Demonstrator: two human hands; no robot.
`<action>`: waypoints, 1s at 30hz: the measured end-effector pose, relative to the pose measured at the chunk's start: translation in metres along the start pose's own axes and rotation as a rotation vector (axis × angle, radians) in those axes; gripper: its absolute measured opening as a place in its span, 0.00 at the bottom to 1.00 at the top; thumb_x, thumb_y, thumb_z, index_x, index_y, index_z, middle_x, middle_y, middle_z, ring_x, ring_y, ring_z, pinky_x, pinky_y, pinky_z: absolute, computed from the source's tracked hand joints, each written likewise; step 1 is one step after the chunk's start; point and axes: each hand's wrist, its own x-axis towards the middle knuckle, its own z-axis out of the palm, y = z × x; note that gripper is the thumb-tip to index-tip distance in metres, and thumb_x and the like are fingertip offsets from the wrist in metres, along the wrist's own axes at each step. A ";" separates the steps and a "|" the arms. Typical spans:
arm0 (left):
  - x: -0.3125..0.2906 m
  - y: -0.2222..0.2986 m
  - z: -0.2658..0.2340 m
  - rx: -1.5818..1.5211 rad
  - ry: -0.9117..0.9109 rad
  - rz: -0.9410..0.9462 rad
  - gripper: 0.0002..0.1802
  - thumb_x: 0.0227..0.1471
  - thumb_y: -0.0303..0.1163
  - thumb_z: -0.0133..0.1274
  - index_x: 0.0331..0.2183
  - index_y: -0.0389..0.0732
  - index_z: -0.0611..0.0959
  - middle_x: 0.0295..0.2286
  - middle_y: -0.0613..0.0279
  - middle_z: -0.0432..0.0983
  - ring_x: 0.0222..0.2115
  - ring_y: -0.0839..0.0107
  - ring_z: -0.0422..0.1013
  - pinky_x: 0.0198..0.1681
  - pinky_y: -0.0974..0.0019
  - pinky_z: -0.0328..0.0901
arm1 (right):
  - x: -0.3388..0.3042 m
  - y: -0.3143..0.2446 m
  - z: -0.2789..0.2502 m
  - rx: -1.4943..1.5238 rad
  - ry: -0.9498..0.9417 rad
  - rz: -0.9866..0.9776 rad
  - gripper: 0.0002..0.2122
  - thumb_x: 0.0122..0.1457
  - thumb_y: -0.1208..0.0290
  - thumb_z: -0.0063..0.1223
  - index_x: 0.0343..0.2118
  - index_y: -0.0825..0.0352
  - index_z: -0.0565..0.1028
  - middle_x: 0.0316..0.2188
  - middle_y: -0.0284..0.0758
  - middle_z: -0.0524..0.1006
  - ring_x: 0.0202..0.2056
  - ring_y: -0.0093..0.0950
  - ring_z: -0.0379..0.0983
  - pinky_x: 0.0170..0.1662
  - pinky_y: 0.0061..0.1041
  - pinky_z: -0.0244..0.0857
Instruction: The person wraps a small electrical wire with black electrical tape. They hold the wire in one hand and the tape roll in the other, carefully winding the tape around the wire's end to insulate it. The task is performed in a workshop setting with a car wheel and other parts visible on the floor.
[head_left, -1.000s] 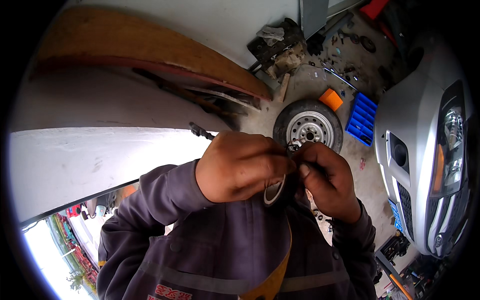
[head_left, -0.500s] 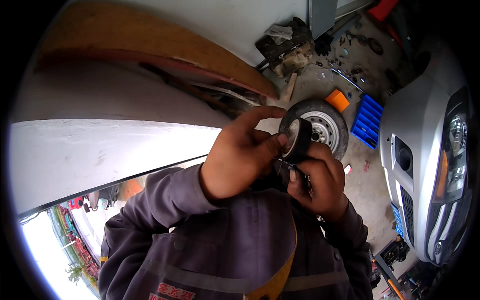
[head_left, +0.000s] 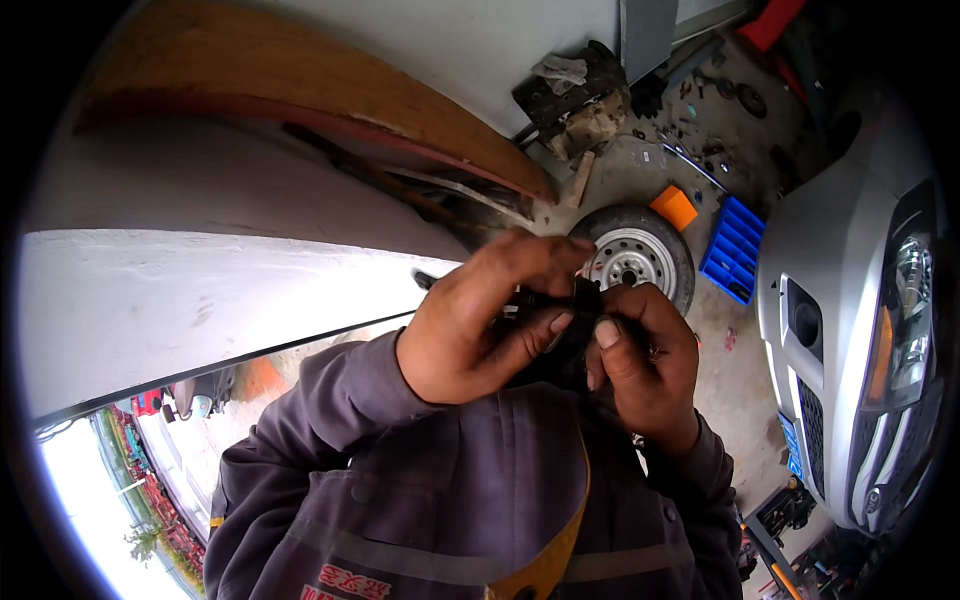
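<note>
Near centre, black tape (head_left: 585,297) is pinched by the right hand (head_left: 648,355), seemingly for steadiness; grip of left hand (head_left: 478,325) unclear.

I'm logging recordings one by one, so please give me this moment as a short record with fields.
Left hand: fingers bent, thumb at the black tape roll
Right hand: thumb and bent fingers close to the left hand's fingertips
Grip: unclear, roll largely hidden between the hands
Floor: tyred steel wheel, orange box beside it, blue divided tray
Picture right: silver car's front end
</note>
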 end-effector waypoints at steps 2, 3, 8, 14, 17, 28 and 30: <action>0.002 0.001 -0.010 -0.026 -0.108 -0.059 0.22 0.51 0.18 0.60 0.49 0.33 0.78 0.38 0.53 0.75 0.38 0.63 0.74 0.44 0.62 0.70 | 0.003 -0.007 -0.004 -0.084 -0.051 -0.050 0.08 0.62 0.74 0.57 0.40 0.70 0.73 0.29 0.35 0.75 0.26 0.23 0.72 0.29 0.25 0.66; 0.004 0.003 -0.014 -0.013 -0.202 -0.087 0.22 0.51 0.18 0.61 0.49 0.33 0.78 0.38 0.53 0.75 0.38 0.63 0.74 0.43 0.62 0.70 | 0.005 -0.010 -0.006 -0.174 -0.073 -0.126 0.08 0.61 0.74 0.58 0.40 0.69 0.73 0.30 0.37 0.75 0.27 0.26 0.73 0.30 0.26 0.67; -0.002 0.011 -0.014 -0.330 -0.188 -0.268 0.36 0.52 0.20 0.61 0.60 0.39 0.67 0.28 0.67 0.63 0.29 0.77 0.64 0.33 0.73 0.62 | 0.012 -0.013 -0.005 -0.413 -0.072 -0.514 0.11 0.55 0.75 0.63 0.40 0.68 0.74 0.35 0.40 0.78 0.30 0.37 0.77 0.32 0.31 0.70; 0.001 0.011 -0.016 0.234 -0.124 0.153 0.26 0.45 0.21 0.63 0.49 0.35 0.79 0.29 0.61 0.68 0.26 0.67 0.71 0.27 0.65 0.67 | 0.009 -0.021 -0.004 -0.402 -0.056 -0.451 0.11 0.53 0.75 0.65 0.38 0.67 0.75 0.33 0.39 0.79 0.29 0.35 0.76 0.32 0.30 0.70; -0.003 0.013 -0.013 0.485 -0.065 0.295 0.21 0.40 0.23 0.61 0.42 0.34 0.82 0.31 0.57 0.70 0.25 0.63 0.73 0.24 0.63 0.69 | 0.009 -0.025 -0.005 -0.379 -0.070 -0.369 0.12 0.53 0.75 0.66 0.39 0.67 0.76 0.31 0.37 0.78 0.28 0.30 0.76 0.31 0.27 0.70; -0.018 0.003 -0.005 0.046 -0.023 -0.427 0.09 0.59 0.25 0.54 0.42 0.33 0.78 0.35 0.47 0.72 0.35 0.48 0.72 0.39 0.56 0.66 | 0.003 0.008 0.000 -0.480 0.271 -0.539 0.18 0.51 0.66 0.70 0.40 0.69 0.75 0.40 0.40 0.74 0.39 0.35 0.75 0.40 0.32 0.71; -0.018 0.004 0.005 -0.021 0.002 -0.487 0.08 0.59 0.25 0.54 0.41 0.33 0.78 0.34 0.46 0.73 0.35 0.50 0.72 0.39 0.58 0.67 | -0.002 0.013 0.010 -0.463 0.103 -0.418 0.20 0.47 0.63 0.72 0.38 0.69 0.77 0.39 0.41 0.74 0.39 0.36 0.74 0.40 0.33 0.70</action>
